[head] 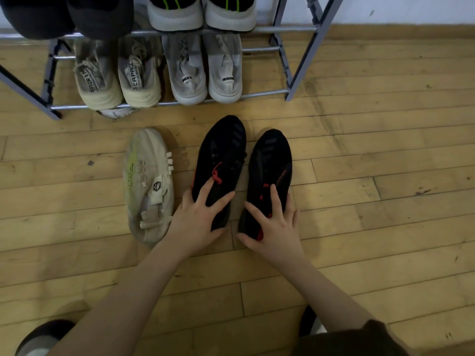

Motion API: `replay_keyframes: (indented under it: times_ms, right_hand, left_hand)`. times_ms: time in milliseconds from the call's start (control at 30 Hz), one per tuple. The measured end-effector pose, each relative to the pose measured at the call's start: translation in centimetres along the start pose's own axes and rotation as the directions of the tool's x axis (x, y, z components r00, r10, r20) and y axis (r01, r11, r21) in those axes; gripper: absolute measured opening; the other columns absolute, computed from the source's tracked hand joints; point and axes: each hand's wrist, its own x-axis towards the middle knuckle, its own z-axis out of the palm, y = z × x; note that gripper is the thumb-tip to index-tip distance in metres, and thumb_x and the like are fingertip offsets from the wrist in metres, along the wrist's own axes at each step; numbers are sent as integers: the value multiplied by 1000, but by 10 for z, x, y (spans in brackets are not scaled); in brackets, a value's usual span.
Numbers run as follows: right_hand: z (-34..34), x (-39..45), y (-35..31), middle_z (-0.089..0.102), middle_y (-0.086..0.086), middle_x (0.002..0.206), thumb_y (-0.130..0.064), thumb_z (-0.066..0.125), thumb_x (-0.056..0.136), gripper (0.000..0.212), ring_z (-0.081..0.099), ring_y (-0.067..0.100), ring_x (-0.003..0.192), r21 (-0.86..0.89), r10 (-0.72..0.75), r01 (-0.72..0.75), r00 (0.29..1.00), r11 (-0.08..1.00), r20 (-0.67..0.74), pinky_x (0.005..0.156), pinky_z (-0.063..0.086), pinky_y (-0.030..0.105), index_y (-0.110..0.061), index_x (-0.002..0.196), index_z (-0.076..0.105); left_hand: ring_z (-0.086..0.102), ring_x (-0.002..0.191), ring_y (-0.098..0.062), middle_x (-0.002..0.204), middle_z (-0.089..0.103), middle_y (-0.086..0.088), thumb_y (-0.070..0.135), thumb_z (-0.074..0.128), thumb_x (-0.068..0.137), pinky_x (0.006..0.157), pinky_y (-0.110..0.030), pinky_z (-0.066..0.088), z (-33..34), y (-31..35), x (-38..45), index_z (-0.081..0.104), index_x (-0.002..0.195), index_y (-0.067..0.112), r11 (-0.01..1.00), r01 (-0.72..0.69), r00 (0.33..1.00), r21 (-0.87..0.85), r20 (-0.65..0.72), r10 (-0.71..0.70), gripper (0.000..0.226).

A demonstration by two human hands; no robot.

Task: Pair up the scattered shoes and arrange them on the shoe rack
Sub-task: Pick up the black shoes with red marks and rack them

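Item 1, black pair. Two black shoes with red trim stand on the wooden floor (385,155), side by side, a narrow strip of floor between them. Left black shoe (221,160); right black shoe (272,165). Both long axes run near to far, toes toward the shoe rack (303,60), heels toward me.

Item 2, hands. My left hand (203,214) is spread over the heel end of the left black shoe, fingers draped on the upper, thumb at the inner side. My right hand (275,222) lies the same way on the heel end of the right black shoe. Each hand wraps its own shoe; whether either has truly clamped or only rests there, I cannot tell. Both shoes sit on the floor.

Item 3, cream shoe (149,183). Single, on the floor just left of the left black shoe, toe far. Its mate is not clearly in view.

Item 4, rack contents. Lower tier: cream pair (115,78) at left, grey pair (203,73) beside it. Upper tier: dark pair (66,16) at left, white pair with green stripes (200,14) at right. Free bar remains to the right on both tiers.

Item 5, judgement. The rack lies straight ahead of the toes, so the move I expect is lift and carry forward, slightly right, with no turning.
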Motion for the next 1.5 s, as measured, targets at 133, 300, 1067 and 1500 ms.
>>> replay_keyframes:
  times_ms: [133, 300, 1067, 1500]
  right_hand:
    - [-5, -3, 13, -6, 10, 157, -69, 45, 77, 69, -8, 45, 140, -7, 5, -5, 1000, 1000, 9, 107, 9, 69, -43, 139, 29]
    - [-8, -6, 13, -8, 9, 157, -57, 57, 78, 67, -11, 41, 141, 114, 54, -56, 998, 992, 24, 109, 9, 66, -41, 138, 30]
    - [-13, -7, 10, 21, 9, 151, -48, 63, 80, 63, 24, 43, 128, 166, 36, -31, 999, 986, -31, 100, 37, 56, -35, 137, 39]
    - [-145, -1, 23, 36, 5, 145, -48, 61, 78, 56, 37, 44, 119, 192, 98, -26, 922, 981, -376, 86, 47, 53, -38, 131, 46]
  left_hand:
    - [29, 126, -44, 155, 7, -3, 51, 63, 79, 86, -50, 51, -1, 10, 1, 26, 141, 45, 985, 8, 997, -173, -79, -22, 72]
    - [12, 134, -47, 153, -14, -4, 49, 56, 85, 92, -51, 46, 8, 28, 5, 9, 141, 51, 988, 77, 994, -132, -62, -85, 73]
    - [33, 118, -50, 148, 31, 3, 37, 71, 73, 98, -61, 34, -3, 23, 5, 51, 129, 34, 952, -45, 962, -302, -269, -39, 61]
    - [51, 109, -36, 138, 45, 6, 48, 52, 74, 87, -36, 38, -110, 84, 22, 54, 126, 34, 928, -279, 816, -248, -571, 93, 54]
